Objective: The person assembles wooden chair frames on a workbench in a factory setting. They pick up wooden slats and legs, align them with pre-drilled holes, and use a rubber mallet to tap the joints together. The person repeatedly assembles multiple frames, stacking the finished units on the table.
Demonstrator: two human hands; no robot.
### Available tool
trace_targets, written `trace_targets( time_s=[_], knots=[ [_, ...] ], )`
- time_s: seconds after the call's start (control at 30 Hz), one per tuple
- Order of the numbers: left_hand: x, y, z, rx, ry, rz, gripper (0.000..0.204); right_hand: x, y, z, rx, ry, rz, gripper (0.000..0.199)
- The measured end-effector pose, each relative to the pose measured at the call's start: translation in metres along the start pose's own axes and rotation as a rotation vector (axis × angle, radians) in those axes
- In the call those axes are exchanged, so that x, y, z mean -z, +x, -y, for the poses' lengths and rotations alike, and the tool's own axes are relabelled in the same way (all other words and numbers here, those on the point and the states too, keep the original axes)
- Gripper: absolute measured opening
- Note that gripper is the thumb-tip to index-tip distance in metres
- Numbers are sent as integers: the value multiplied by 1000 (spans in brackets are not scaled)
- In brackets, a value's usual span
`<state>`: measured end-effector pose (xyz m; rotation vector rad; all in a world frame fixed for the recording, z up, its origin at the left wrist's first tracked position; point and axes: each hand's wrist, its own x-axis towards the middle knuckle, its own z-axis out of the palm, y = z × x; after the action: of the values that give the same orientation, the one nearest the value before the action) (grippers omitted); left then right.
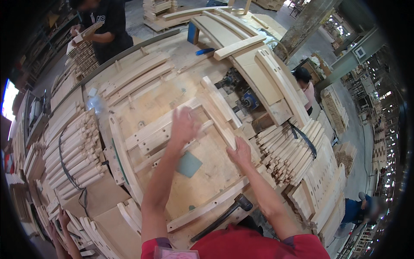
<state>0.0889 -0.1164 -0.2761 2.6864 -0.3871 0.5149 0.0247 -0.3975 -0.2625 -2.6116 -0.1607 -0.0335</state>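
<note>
A pale wooden rail (217, 125) slants across the middle of the workbench, and my right hand (240, 152) is closed around its near end. At the far end it meets wooden slats (159, 137) with a row of dark holes. Over these slats is my left hand (185, 125), its fingers smeared by motion; whether it grips anything is hidden. A teal square sheet (189, 164) lies just below that hand. Close to my body, a dark-headed mallet (243, 202) rests beside a long drilled rail (207, 208).
Strapped bundles of wooden sticks stand at left (73, 155) and right (293, 149). A blue-capped metal device (249, 102) sits beyond the rail. More boards (138, 80) lie on the far bench (172, 93). Co-workers stand at far left (105, 39), far right and lower right; another's hands (64, 220) show lower left.
</note>
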Motion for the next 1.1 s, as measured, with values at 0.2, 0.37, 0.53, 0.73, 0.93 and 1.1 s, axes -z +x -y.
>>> trace_targets(
  time_s=[0.2, 0.37, 0.53, 0.73, 0.93, 1.1],
  knots=[
    [29, -44, 77, 463, 110, 70, 50, -3, -8, 6, -24, -23, 16, 51],
    [32, -48, 79, 489, 119, 63, 47, -14, -12, 6, -5, -53, -43, 47],
    [42, -47, 74, 497, 101, 12, 46, -6, -13, 16, 66, -4, -37, 45],
    [48, -45, 75, 586, 43, 54, 46, -5, -10, 25, 38, 101, 12, 47],
    [44, -42, 73, 590, 71, 1, 43, -4, -12, 18, 24, 67, 11, 49],
    [42, -46, 77, 586, 101, -13, 41, -5, -9, 24, -43, 39, 65, 45]
  ],
)
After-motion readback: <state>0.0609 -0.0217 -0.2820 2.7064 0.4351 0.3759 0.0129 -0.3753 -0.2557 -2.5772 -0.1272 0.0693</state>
